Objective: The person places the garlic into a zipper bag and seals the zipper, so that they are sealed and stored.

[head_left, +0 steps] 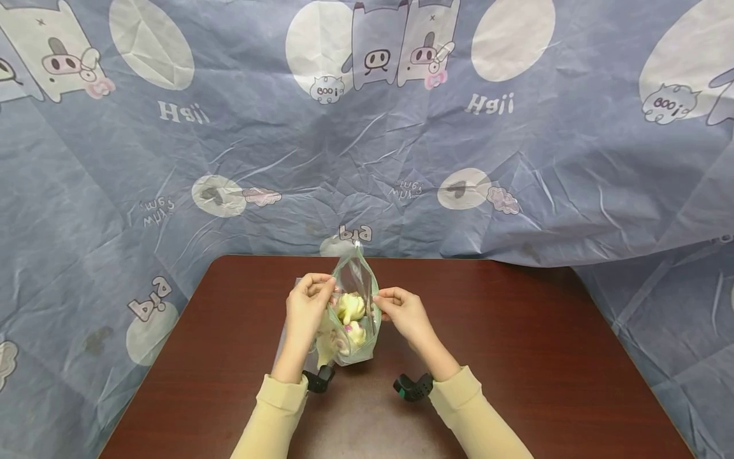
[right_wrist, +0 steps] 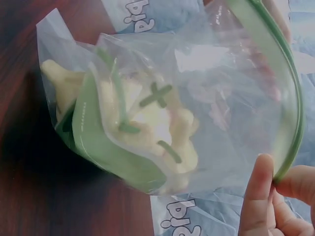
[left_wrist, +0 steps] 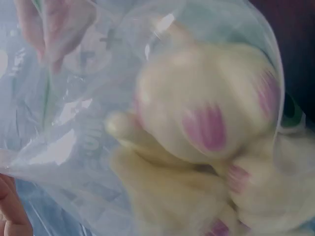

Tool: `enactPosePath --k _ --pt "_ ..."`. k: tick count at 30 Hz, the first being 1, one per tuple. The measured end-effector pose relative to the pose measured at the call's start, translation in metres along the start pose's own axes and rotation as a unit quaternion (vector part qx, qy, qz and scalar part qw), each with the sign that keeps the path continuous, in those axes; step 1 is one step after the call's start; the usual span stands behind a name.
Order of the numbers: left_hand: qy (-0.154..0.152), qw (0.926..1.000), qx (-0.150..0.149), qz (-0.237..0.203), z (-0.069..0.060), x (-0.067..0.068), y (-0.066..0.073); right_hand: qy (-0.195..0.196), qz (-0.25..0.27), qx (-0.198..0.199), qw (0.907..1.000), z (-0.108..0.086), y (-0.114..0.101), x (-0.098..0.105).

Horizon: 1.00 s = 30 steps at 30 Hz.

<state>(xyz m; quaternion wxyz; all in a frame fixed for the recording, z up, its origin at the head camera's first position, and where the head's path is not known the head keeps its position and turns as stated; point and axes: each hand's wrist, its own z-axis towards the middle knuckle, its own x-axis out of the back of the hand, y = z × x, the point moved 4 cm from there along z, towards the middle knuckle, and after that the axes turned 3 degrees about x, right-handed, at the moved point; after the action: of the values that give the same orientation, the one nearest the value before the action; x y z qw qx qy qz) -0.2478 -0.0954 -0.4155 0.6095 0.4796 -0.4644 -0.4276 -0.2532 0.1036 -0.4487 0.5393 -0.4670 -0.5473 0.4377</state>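
Observation:
A clear zip bag with a green rim is held upright between the two hands, its mouth spread open. My left hand pinches the bag's left edge between thumb and fingers. On the opposite edge, my right hand pinches the rim; the right wrist view shows its thumb and finger on the green zip strip. Inside lie pale garlic bulbs with purple patches, bunched toward the bottom. Up close in the left wrist view, a garlic bulb looks blurred behind the film.
A brown table lies under the hands. Some translucent plastic shows beside the left forearm. A blue-grey patterned cloth hangs behind the table and at its sides. Black wrist cameras sit near the cuffs.

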Motion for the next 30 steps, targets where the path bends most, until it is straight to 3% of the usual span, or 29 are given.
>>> enactPosePath --k 6,16,23,30 --pt "-0.018 0.9998 -0.008 0.002 -0.001 -0.010 0.004 -0.004 0.006 -0.013 0.9999 0.000 0.006 -0.003" --pt "-0.053 0.9969 -0.021 0.054 -0.008 -0.038 0.001 0.007 0.025 -0.018 0.9995 -0.004 0.009 0.002" --pt "-0.110 0.9864 -0.042 0.115 -0.020 -0.060 -0.007 0.003 0.051 -0.025 0.9984 -0.008 0.016 0.005" --pt "-0.140 0.9711 -0.068 0.181 -0.034 -0.074 -0.016 0.014 0.073 -0.030 0.9968 -0.013 0.029 0.012"
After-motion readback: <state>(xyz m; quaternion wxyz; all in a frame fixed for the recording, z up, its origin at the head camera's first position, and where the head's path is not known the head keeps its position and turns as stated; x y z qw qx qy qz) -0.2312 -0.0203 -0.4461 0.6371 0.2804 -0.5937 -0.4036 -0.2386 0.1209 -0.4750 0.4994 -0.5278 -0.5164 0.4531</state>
